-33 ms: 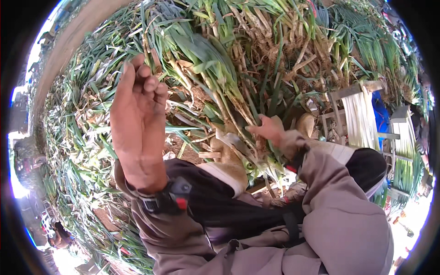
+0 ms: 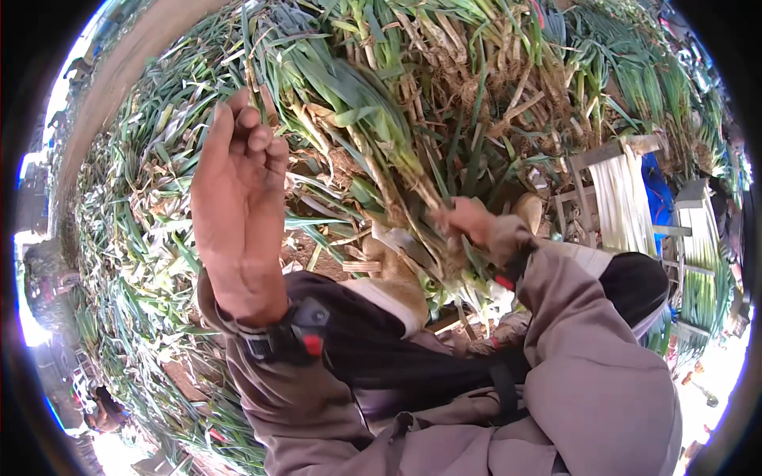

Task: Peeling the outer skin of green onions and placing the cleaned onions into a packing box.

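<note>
My left hand (image 2: 238,198) is raised in front of me with the palm turned right and the fingers loosely bent, and it holds nothing. A dark wristwatch (image 2: 290,333) sits on that wrist. My right hand (image 2: 470,222) is closed around the lower stalks of a bunch of green leeks (image 2: 373,119). Its long leaves run up and to the left over the heap. Below the hand, the pale root ends (image 2: 468,289) hang toward my lap.
A deep heap of leeks (image 2: 159,238) with dry brown leaves covers the ground ahead and to the left. Wooden crates (image 2: 623,198) of trimmed white stalks stand at the right. A concrete ledge (image 2: 119,71) curves along the upper left.
</note>
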Demonstrator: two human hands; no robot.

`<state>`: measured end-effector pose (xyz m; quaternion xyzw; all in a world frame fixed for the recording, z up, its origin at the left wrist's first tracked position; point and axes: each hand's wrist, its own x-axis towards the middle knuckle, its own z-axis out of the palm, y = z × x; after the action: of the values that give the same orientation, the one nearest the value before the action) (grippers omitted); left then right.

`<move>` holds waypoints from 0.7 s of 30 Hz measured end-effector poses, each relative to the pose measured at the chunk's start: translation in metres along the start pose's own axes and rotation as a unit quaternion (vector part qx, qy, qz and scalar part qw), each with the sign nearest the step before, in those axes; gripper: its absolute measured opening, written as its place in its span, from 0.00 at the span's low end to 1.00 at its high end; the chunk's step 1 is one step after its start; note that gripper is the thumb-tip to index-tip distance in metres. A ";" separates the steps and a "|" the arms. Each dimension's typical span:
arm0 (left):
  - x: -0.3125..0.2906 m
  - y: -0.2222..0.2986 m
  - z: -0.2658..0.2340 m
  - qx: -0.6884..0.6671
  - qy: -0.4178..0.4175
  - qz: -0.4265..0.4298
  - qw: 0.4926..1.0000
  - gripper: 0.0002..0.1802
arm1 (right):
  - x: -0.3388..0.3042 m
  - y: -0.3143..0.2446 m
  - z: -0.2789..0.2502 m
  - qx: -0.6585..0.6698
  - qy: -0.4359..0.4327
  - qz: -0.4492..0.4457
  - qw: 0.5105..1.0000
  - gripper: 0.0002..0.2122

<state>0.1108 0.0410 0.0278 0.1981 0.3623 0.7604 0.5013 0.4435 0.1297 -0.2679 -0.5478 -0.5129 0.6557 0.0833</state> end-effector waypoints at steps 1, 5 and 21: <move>0.008 -0.004 -0.002 0.008 0.000 -0.003 1.000 0.17 | 0.007 -0.013 -0.016 0.103 -0.014 0.079 0.991 0.20; 0.022 -0.032 0.004 0.012 0.002 -0.031 0.999 0.14 | -0.002 -0.079 -0.067 0.141 0.056 0.041 0.988 0.19; 0.064 -0.106 0.040 0.065 0.070 -0.051 0.994 0.12 | -0.058 0.012 -0.091 -0.085 0.107 -0.198 0.971 0.21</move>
<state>0.1766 0.1381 -0.0292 0.1580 0.4548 0.7203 0.4993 0.5447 0.1381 -0.2285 -0.5077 -0.6527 0.5180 0.2188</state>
